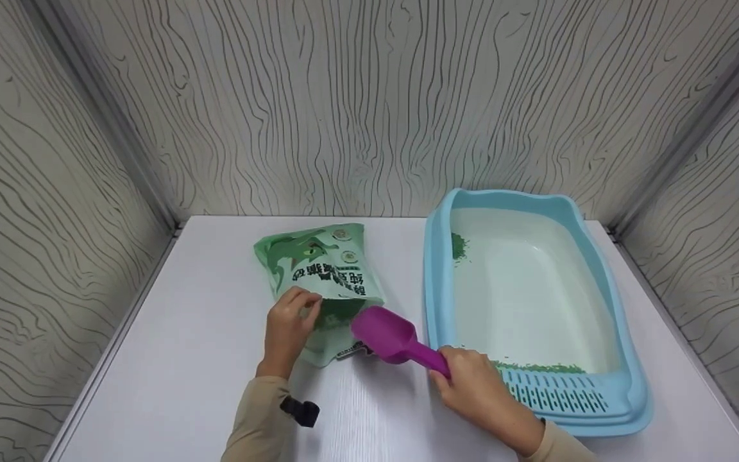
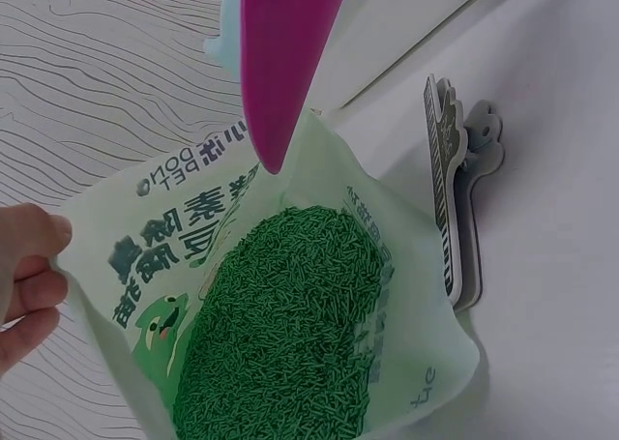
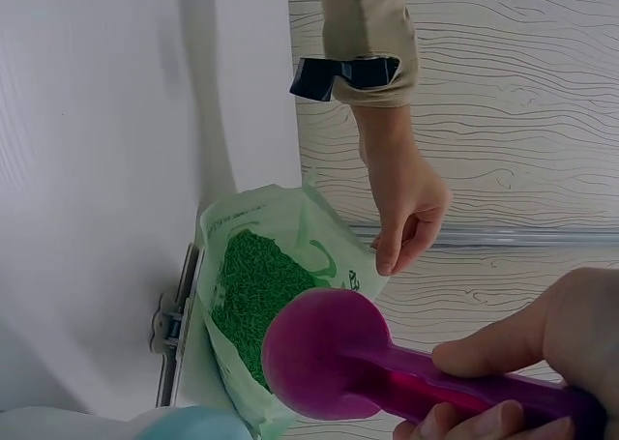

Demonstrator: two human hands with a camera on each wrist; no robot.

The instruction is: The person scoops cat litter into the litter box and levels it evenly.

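Note:
A green bag of cat litter [image 1: 318, 263] lies on the white table with its mouth spread toward the person. Green pellets [image 2: 290, 314] fill the inside, as the left wrist view shows. My left hand [image 1: 290, 324] pinches the upper edge of the bag's mouth between thumb and fingers. My right hand [image 1: 478, 388] grips the handle of a purple scoop [image 1: 383, 333]. The scoop's head is beside the bag opening, and in the right wrist view it overlaps the bag's rim.
A blue litter box [image 1: 437, 282] stands on the right, with small heaps of green pellets [image 1: 459, 247] at its far left corner and along its slotted front edge. A grey clip [image 2: 455, 189] lies beside the bag. Wood-patterned panels [image 1: 369, 102] enclose the table.

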